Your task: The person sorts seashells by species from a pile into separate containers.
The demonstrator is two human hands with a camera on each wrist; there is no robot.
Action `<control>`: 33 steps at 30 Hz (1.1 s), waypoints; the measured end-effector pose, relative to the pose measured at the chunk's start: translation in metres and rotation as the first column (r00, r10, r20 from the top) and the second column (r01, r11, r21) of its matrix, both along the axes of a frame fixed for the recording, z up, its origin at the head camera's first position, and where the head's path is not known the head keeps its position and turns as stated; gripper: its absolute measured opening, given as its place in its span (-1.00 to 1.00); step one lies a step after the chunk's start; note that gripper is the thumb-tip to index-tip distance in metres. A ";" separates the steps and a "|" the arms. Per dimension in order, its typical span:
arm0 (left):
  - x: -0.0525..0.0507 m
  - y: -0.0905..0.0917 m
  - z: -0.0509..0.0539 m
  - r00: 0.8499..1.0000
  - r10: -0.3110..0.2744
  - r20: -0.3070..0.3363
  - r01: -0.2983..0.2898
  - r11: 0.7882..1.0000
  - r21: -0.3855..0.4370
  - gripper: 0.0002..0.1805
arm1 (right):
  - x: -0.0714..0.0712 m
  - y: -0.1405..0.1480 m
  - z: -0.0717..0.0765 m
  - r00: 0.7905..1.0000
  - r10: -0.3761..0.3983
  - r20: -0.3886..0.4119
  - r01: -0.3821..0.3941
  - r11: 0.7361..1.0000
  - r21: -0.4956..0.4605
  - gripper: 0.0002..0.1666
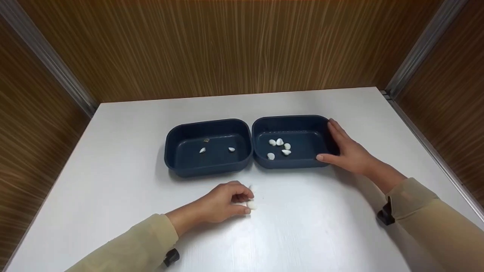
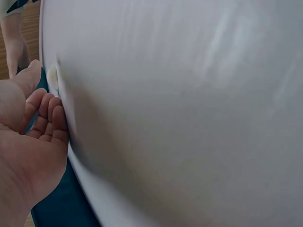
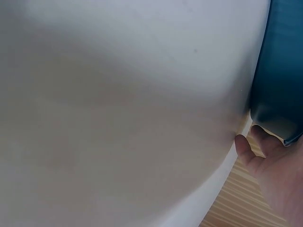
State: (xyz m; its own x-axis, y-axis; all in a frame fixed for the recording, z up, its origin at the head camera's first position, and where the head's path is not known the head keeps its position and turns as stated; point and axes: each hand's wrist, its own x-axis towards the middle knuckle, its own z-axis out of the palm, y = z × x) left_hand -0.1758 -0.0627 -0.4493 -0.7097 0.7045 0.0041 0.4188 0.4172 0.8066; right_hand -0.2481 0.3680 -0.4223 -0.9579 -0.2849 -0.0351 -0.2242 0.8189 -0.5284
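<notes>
In the head view my left hand [image 1: 224,200] is low over the white table, thumb and fingertips on either side of a small white shell [image 1: 252,205]. A gap shows between thumb and fingers, and no firm pinch is visible. A second pale shell [image 1: 253,187] lies just beyond the fingertips. My right hand [image 1: 351,153] rests against the right end of a dark blue box [image 1: 291,164], its fingers stretched along the side and its thumb on the front rim. Several white shells [image 1: 279,142] lie inside that box. The left wrist view shows one pale shell [image 2: 53,77] near the left fingers.
Another dark blue box [image 1: 208,170] stands close on the left, holding two white shells [image 1: 231,149] and a small brown piece [image 1: 206,140]. Wood-grain panels [image 1: 242,49] rise behind the table [image 1: 302,226] and at both sides.
</notes>
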 end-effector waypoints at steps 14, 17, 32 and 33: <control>0.001 0.004 -0.006 0.999 0.005 -0.047 -0.006 1.000 -0.011 -0.76 | 0.001 0.000 0.001 1.000 -0.002 0.004 0.002 1.000 0.006 0.36; 0.001 0.005 -0.006 0.999 0.009 -0.048 -0.011 1.000 -0.023 -0.77 | 0.000 0.000 0.000 1.000 0.001 0.004 -0.001 1.000 0.005 0.36; -0.001 0.005 -0.008 0.998 -0.003 -0.069 0.000 0.999 -0.042 -0.82 | -0.002 0.001 -0.003 1.000 -0.002 -0.004 0.002 1.000 0.010 0.36; -0.001 0.005 -0.008 0.998 -0.003 -0.070 0.000 0.999 -0.043 -0.83 | -0.002 0.001 -0.003 1.000 -0.004 -0.002 0.004 1.000 0.010 0.36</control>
